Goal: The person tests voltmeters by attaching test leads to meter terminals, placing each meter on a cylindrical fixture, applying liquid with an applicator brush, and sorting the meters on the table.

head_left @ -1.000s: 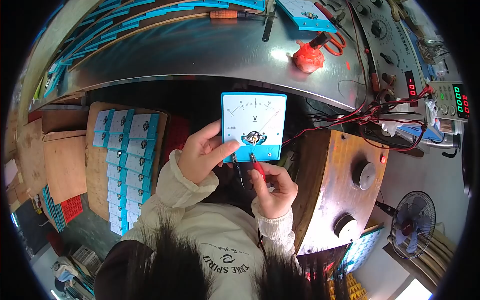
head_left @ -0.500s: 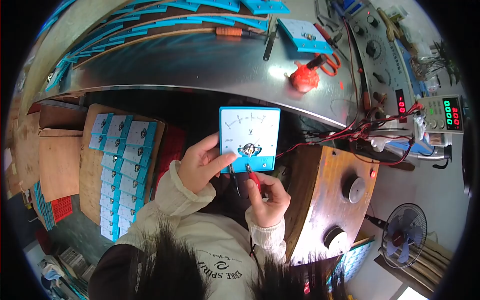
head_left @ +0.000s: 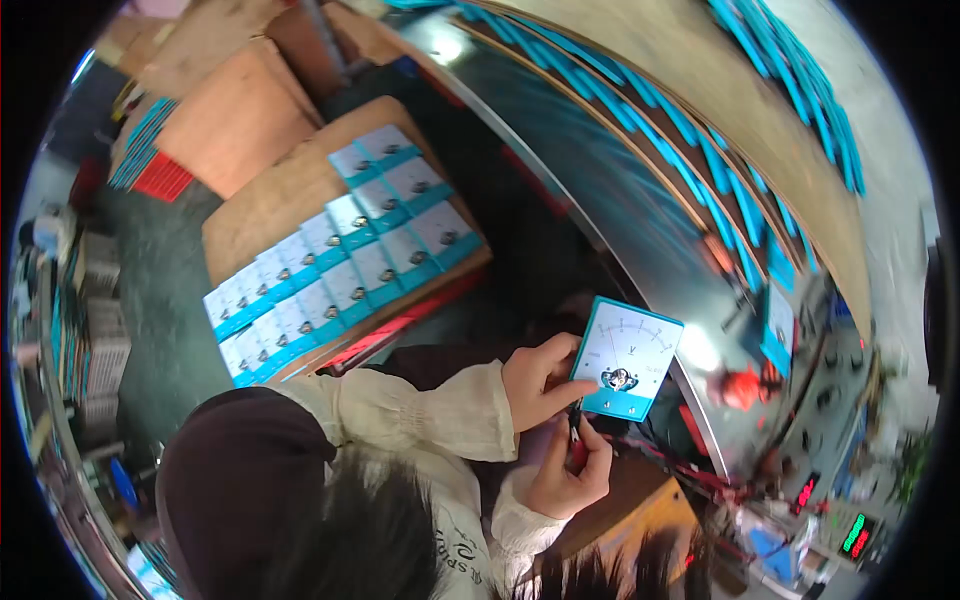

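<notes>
A square analog voltmeter with a white scale face, a "V" mark and a blue lower band sits tilted in my left hand. My left thumb lies over its lower left corner, with the other fingers behind its left edge. Just below that corner, my right hand pinches the test clips, a black clip and a red clip. The black clip's tip is close to the meter's bottom edge; I cannot tell whether they touch.
Overlapping rows of similar meters lie on a wooden board at left. The metal bench holds tiered boards of blue meters, a red bottle and another meter. A wooden box, wires and a lit power supply are at lower right.
The view has swung toward the board of meters, so my hands and the meter appear farther right. The clips, earlier at the meter's bottom terminals, are now gathered by its lower left corner.
</notes>
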Tool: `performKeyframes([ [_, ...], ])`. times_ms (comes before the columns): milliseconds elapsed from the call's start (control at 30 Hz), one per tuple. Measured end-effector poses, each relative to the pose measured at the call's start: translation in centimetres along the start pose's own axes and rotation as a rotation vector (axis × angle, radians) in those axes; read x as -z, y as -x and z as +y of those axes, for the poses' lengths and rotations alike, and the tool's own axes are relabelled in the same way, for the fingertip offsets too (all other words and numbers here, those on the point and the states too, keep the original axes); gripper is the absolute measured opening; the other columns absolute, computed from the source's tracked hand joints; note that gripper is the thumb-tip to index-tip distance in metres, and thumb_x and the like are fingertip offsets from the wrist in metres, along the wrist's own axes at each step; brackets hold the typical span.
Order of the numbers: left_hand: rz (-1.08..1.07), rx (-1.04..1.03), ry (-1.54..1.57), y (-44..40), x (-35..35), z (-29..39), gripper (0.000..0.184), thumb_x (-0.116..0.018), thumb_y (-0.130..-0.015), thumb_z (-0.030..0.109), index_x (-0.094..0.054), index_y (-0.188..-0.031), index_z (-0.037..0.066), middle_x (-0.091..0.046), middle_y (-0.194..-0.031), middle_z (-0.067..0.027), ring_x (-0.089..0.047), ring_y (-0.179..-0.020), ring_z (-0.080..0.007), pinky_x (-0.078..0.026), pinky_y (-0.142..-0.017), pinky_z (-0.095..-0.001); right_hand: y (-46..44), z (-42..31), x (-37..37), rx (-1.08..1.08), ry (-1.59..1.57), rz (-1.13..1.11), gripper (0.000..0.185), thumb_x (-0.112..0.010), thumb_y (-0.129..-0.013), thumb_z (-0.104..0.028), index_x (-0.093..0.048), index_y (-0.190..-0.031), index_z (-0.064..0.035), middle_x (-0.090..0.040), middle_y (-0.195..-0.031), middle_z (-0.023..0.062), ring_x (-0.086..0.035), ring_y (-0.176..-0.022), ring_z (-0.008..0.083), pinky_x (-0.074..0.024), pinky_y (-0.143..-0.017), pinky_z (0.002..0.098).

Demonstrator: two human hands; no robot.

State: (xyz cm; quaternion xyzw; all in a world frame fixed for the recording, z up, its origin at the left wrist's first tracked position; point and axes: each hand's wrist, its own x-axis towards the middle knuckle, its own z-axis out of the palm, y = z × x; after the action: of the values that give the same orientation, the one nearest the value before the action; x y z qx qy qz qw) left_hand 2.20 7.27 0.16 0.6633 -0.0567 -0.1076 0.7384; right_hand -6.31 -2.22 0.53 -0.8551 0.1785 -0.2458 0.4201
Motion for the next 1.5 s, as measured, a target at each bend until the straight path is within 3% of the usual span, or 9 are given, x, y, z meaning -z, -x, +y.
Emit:
performKeyframes([
  [367, 1.17, -0.032, -0.647, -3.0, 40.0, -10.7, 0.027, -0.06, -0.087, 0.015, -0.055, -0.11, 0.002, -0.062, -0.082, -0.0128, -0.064, -0.079, -0.0267, -0.05, -0.066, -0.0369, -0.5, 6.7, 4.8, -0.184, 0.067, -0.21, 0.016, -0.064, -0.088, -0.009, -0.062, -0.097, 0.0035, -0.066, -0.081, 0.0123, -0.06, -0.07, 0.0136, -0.0491, -0.067, 0.0236],
  [433, 0.773, 0.308, -1.423, -0.4, 36.5, -7.4, 0.03, -0.056, -0.085, 0.012, -0.056, -0.113, 0.004, -0.063, -0.094, -0.0183, -0.065, -0.088, -0.0345, -0.051, -0.072, -0.0423, -0.6, 10.1, 5.3, 0.145, 0.245, -0.113, 0.017, -0.067, -0.085, -0.008, -0.063, -0.098, 0.0027, -0.065, -0.079, 0.0104, -0.059, -0.068, 0.0109, -0.0484, -0.064, 0.0217],
  [467, 0.765, 0.304, -1.422, -0.6, 36.7, -8.3, 0.03, -0.056, -0.085, 0.012, -0.056, -0.113, 0.004, -0.063, -0.094, -0.0183, -0.065, -0.088, -0.0345, -0.051, -0.072, -0.0423, -0.6, 7.2, 4.8, -0.356, 0.078, -0.076, 0.019, -0.068, -0.085, -0.008, -0.063, -0.099, 0.0025, -0.065, -0.078, 0.0095, -0.058, -0.067, 0.0098, -0.0479, -0.062, 0.0211],
  [833, 0.237, 0.782, -1.678, -3.0, 30.0, -1.9, 0.046, -0.04, -0.091, 0.019, -0.043, -0.135, 0.006, -0.065, -0.098, -0.0197, -0.066, -0.09, -0.0327, -0.052, -0.071, -0.0444, 0.3, 8.6, 4.3, -0.291, 0.121, -0.1, 0.016, -0.071, -0.082, -0.007, -0.065, -0.094, 0.0021, -0.065, -0.073, 0.0036, -0.059, -0.065, 0.0065, -0.0485, -0.059, 0.0209],
  [900, 0.185, 0.337, -1.905, -2.2, 33.2, -3.0, 0.048, -0.047, -0.09, 0.02, -0.043, -0.136, 0.008, -0.067, -0.095, -0.0184, -0.067, -0.085, -0.0283, -0.052, -0.068, -0.0415, 0.4, 8.5, 4.4, -0.339, 0.044, -0.032, 0.017, -0.072, -0.081, -0.007, -0.066, -0.094, 0.002, -0.065, -0.072, 0.004, -0.059, -0.064, 0.0064, -0.0487, -0.059, 0.021],
  [1133, -0.389, -0.481, 0.149, -11.4, 26.5, 18.2, 0.039, -0.044, -0.099, 0.035, -0.051, -0.108, -0.003, -0.061, -0.069, -0.0064, -0.057, -0.051, -0.0107, -0.047, -0.052, -0.0185, -0.1, 9.8, 3.7, -0.064, 0.114, 0.009, 0.018, -0.077, -0.071, -0.012, -0.07, -0.087, -0.0073, -0.065, -0.067, 0.0107, -0.064, -0.056, 0.0226, -0.0492, -0.054, 0.0312],
  [1167, 0.51, -0.5, 0.29, -12.3, 15.7, 23.0, 0.041, -0.041, -0.1, 0.035, -0.055, -0.11, -0.003, -0.055, -0.06, -0.0018, -0.051, -0.046, -0.0072, -0.04, -0.045, -0.0162, -0.2, 9.4, 3.5, -0.025, 0.117, 0.03, 0.017, -0.077, -0.072, -0.013, -0.07, -0.086, -0.0076, -0.064, -0.067, 0.0107, -0.063, -0.056, 0.0237, -0.0491, -0.054, 0.0319],
  [1200, -0.108, -0.429, -0.151, -15.3, 19.7, 24.9, 0.045, -0.039, -0.1, 0.038, -0.059, -0.112, -0.001, -0.059, -0.065, -0.0038, -0.053, -0.052, -0.0057, -0.037, -0.044, -0.0171, -0.3, 8.8, 3.4, 0.014, 0.121, 0.049, 0.017, -0.077, -0.072, -0.013, -0.07, -0.086, -0.0079, -0.064, -0.066, 0.0106, -0.063, -0.057, 0.0248, -0.0491, -0.054, 0.0327],
  [1500, -0.019, -0.025, -0.715, -33.1, 9.0, 24.7, 0.045, -0.057, -0.089, 0.049, -0.059, -0.107, 0.008, -0.069, -0.082, -0.0068, -0.057, -0.052, -0.0068, -0.041, -0.04, -0.0168, 2.8, 9.4, 4.4, -0.111, 0.111, -0.032, 0.016, -0.075, -0.075, -0.008, -0.069, -0.088, -0.0027, -0.068, -0.07, 0.0075, -0.066, -0.062, 0.0108, -0.0503, -0.059, 0.0235],
])
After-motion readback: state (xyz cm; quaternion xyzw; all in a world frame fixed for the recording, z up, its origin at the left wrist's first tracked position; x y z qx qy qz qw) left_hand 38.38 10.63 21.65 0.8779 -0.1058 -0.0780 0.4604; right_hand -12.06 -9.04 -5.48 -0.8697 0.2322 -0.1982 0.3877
